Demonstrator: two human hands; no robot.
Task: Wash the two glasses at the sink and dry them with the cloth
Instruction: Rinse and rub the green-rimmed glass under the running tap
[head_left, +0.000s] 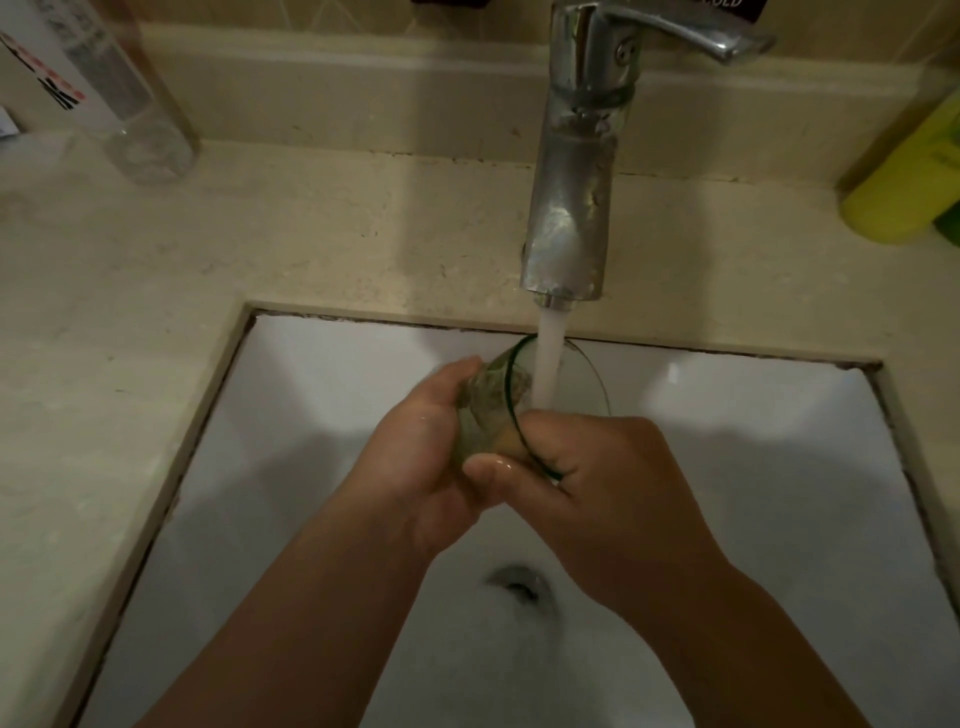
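Nearest, below the tap (571, 171) and over the sink (311, 374), both hands hold one glass (493, 410) tilted on its side, mouth toward the stream. The left hand (415, 457) wraps its base; the right hand (597, 467) curls over the rim, thumb pressed on the wall. Wet glass could slip and strike the basin. Beyond the tap, a clear bottle (140, 119) and a yellow bottle (898, 197) stand on the counter (260, 234). The second glass and cloth are out of view.

Space above basin (311, 415) is blocked centrally by faucet (569, 208) w/ water stream (548, 364); sides are left open.
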